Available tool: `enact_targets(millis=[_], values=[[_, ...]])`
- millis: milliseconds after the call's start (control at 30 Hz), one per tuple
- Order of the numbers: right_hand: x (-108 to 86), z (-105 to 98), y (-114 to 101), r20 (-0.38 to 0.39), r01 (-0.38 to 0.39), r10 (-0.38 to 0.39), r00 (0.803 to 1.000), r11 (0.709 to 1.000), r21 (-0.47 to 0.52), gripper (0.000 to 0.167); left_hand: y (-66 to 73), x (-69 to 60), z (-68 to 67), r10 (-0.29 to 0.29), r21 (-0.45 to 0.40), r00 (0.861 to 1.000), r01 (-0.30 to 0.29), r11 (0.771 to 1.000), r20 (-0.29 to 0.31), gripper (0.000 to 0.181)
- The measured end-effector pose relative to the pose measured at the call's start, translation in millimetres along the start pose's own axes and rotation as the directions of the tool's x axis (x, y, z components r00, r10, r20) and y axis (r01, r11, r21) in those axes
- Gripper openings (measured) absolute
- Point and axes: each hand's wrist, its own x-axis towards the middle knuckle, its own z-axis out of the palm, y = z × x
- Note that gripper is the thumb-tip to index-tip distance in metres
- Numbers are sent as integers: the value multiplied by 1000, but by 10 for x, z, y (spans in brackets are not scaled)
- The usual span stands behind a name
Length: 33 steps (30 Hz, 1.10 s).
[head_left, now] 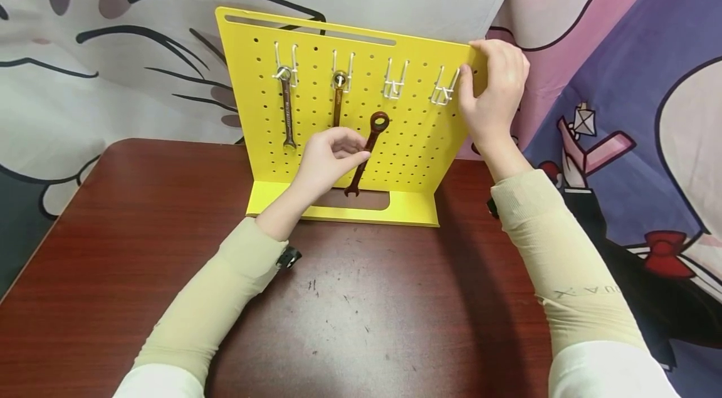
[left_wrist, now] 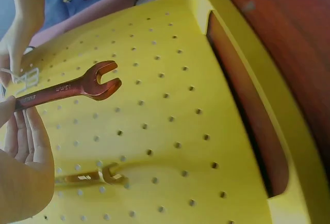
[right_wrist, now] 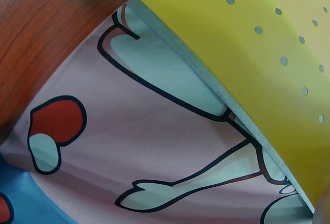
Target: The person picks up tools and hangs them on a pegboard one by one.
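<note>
My left hand (head_left: 333, 157) pinches a dark red combination wrench (head_left: 366, 150) by its shank, in front of the yellow pegboard (head_left: 412, 153). Its ring end points up and its open end down, apart from the hooks. In the left wrist view the open jaw of this red wrench (left_wrist: 98, 82) shows clearly. My right hand (head_left: 499, 84) grips the board's upper right edge, thumb in front. A silver wrench (head_left: 287, 109) hangs on the leftmost hook; a gold wrench (head_left: 338, 103) hangs on the second, its lower part behind my left hand in the head view.
Two white wire hooks, the third (head_left: 395, 81) and the fourth (head_left: 444, 89), hold nothing. The board's yellow foot (head_left: 417, 210) stands on a dark red-brown table (head_left: 338, 310). Cartoon-printed cloth (head_left: 620, 103) hangs behind and to the right.
</note>
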Motion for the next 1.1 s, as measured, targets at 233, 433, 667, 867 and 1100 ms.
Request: enact_targets(millis=[233, 433, 667, 867, 1100], values=[[4, 4, 4, 0, 3, -3, 1000, 1000, -3, 35, 158, 141, 90, 13, -65, 1000, -14, 998, -14, 18], [0, -1, 2, 7, -2, 2, 1000, 1000, -8, 35, 220, 235, 134, 23, -100, 998, -28, 995, -51, 18], [-8, -10, 1, 13, -11, 11, 1000, 1000, -9, 35, 186, 309, 180, 11, -85, 998, -17, 996, -67, 18], [-15, -8, 4, 13, -11, 11, 1000, 1000, -6, 35, 141, 338, 206, -33, -80, 996, 27, 996, -79, 18], [-2, 2, 4, 9, -10, 10, 1000, 1000, -2, 35, 134, 363, 213, -53, -47, 994, 49, 998, -98, 20]])
